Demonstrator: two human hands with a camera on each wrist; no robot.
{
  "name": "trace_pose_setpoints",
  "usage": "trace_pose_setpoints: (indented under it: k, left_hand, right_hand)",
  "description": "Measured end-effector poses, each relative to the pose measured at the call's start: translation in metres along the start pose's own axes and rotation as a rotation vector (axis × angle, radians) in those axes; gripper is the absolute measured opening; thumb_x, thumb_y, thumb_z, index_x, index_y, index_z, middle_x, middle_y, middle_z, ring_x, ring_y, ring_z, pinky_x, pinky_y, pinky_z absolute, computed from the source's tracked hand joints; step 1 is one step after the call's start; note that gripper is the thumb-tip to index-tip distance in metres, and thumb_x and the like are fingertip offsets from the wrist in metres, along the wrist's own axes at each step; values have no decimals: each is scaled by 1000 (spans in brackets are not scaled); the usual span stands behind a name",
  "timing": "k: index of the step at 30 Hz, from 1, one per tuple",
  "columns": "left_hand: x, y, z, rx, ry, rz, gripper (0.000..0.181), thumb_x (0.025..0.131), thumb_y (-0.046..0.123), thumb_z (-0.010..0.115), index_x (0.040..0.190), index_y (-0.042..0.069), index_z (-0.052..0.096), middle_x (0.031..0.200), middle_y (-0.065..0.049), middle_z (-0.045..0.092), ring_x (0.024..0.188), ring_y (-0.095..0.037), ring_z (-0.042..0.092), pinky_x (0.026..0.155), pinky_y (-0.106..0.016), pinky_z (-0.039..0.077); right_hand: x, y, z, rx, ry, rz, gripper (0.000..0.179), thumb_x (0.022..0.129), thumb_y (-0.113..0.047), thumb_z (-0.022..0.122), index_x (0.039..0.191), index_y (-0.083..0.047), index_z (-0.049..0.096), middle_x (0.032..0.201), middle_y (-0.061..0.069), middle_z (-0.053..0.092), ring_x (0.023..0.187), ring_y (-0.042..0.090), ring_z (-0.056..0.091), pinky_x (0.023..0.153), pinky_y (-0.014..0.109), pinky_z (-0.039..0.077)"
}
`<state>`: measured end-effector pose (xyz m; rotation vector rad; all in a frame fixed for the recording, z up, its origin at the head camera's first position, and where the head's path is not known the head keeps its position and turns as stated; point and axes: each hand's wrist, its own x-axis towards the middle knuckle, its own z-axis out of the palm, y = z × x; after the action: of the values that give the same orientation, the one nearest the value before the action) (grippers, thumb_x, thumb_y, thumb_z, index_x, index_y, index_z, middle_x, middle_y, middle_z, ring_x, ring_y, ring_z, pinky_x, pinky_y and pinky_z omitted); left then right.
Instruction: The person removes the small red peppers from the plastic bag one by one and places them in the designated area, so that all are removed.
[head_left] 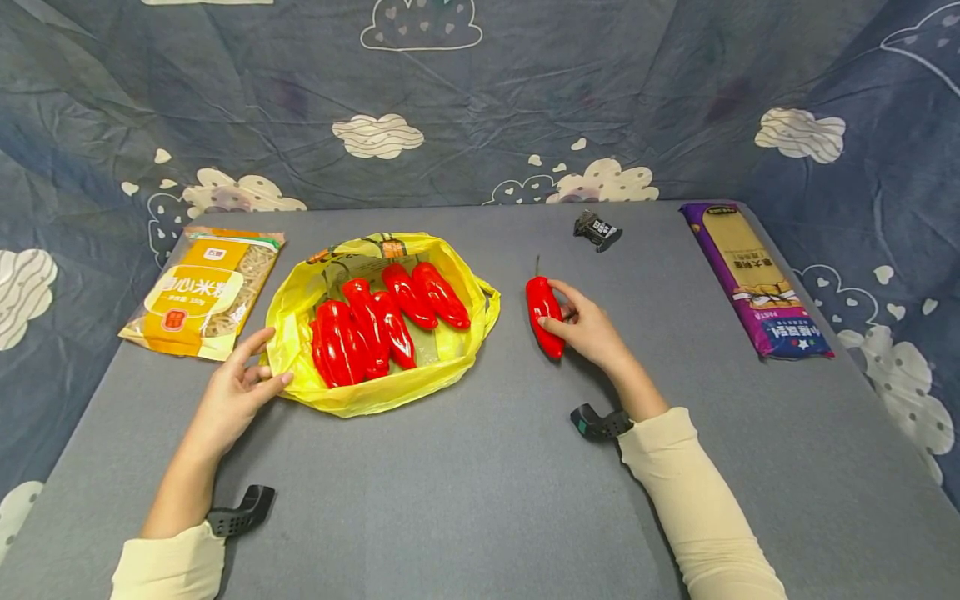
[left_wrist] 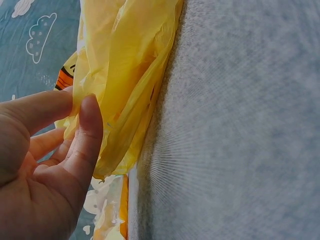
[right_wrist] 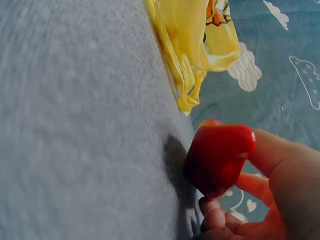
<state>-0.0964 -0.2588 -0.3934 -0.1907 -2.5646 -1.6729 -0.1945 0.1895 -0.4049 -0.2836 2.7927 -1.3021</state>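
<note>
My left hand (head_left: 231,398) is at the left side of a yellow plastic bag (head_left: 480,350), pinching its edge with thumb and fingers. In the left wrist view the bag's folds (left_wrist: 132,90) pass right at the fingertips. Several shiny red peppers (head_left: 363,325) lie inside the wide-open bag. To the right of the bag, my right hand (head_left: 596,333) grips another red pepper (head_left: 542,312) between thumb and fingers, its thin stem pointing away from me. In the right wrist view that pepper (right_wrist: 217,155) shows end-on, close over the table, with a dark shadow beside it.
An orange noodle packet (head_left: 198,292) lies at the left of the grey table (head_left: 450,500). A small black wrapped packet (head_left: 597,231) sits near the back edge. On the far right is a purple pasta packet (head_left: 757,283). Patterned cloth (head_left: 525,92) hangs behind.
</note>
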Motion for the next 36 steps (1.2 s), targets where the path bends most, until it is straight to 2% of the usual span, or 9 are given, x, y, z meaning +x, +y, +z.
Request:
trace_pose_setpoints:
  k: [4,8,13,20,23,27,34,36]
  left_hand:
    - [0,0,0,18,1,-4,64,83,-3,60,138,0,28,121,-17,30,72,2,47,53,-13,39]
    - [0,1,0,35,3,-5,64,83,-2,60,138,1,28,121,-18,30,73,2,47,53,-14,39]
    - [0,1,1,36,0,-8,64,83,-2,61,138,1,28,122,-18,30,74,2,47,53,-14,40]
    - [0,1,1,27,-2,-19,64,83,-2,61,138,1,28,122,-18,30,74,2,47,54,-13,41]
    - [1,1,1,25,-3,-21,65,83,-2,61,138,1,27,122,-18,29,74,1,47,55,-13,41]
    - [1,1,1,23,-4,-22,64,83,-2,61,138,1,27,122,-18,29,75,1,46,55,-13,41]
    - [0,1,1,29,-1,-23,65,83,-2,61,138,1,27,121,-19,29,74,2,46,55,-13,41]
    - [0,2,1,32,-1,-23,65,83,-1,61,138,1,27,121,-19,29,73,2,46,54,-14,41]
  right_hand:
    - [1,3,-3,52,16,-18,60,80,-22,68,132,-9,42,98,16,48,73,24,43,57,32,38]
    - [1,1,-6,83,40,-20,60,80,-23,68,131,-7,42,111,18,44,86,28,43,67,37,39]
    - [-3,-19,-10,129,71,-65,60,80,-23,68,132,-9,40,123,18,39,106,34,41,84,48,38]
    - [-9,-68,-5,146,89,-284,62,77,-16,71,132,-11,41,126,10,41,111,26,40,90,47,34]
    - [-13,-95,0,192,75,-382,60,77,-8,71,130,-5,42,124,12,43,110,26,42,90,45,35]
    - [-17,-130,11,259,18,-435,57,76,-1,69,127,4,42,123,18,44,107,32,43,89,44,36]
    - [13,-122,67,352,-78,-469,60,77,-14,72,129,-7,43,121,5,47,105,24,47,86,39,40]
    - [16,-126,79,358,-107,-466,60,77,-14,72,129,-6,42,121,8,47,105,27,47,85,39,40]
